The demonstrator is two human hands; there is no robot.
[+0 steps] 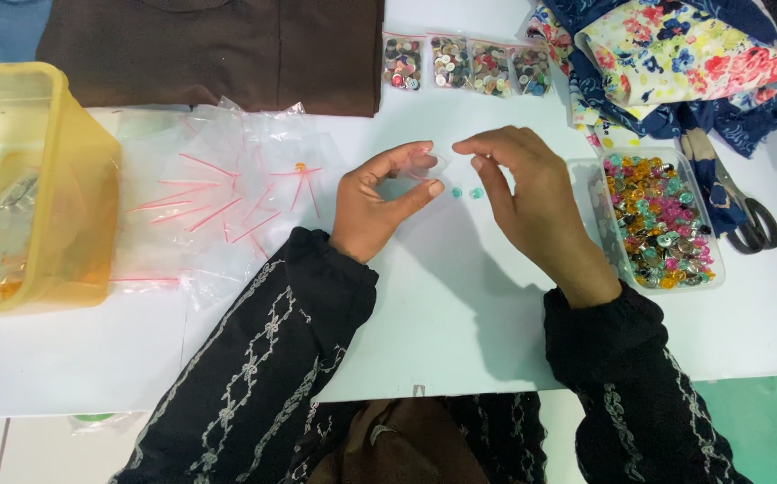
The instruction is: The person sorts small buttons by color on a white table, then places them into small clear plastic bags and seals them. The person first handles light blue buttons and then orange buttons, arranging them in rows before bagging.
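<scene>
My left hand (378, 202) pinches a small clear plastic bag (424, 167) between thumb and fingers, just above the white table (460, 305). My right hand (523, 193) has its fingertips together right beside the bag's mouth; whether it grips a button is hidden. Two small teal buttons (466, 192) lie on the table between my hands. To the right of my right hand stands a clear tray of mixed coloured buttons (662, 224).
A heap of empty clear bags with red strips (218, 193) lies left of my hands. A yellow plastic tub (30, 188) stands at the far left. Filled button bags (469, 64), brown cloth (218, 49), floral fabric (675, 54) and scissors (747, 215) lie behind.
</scene>
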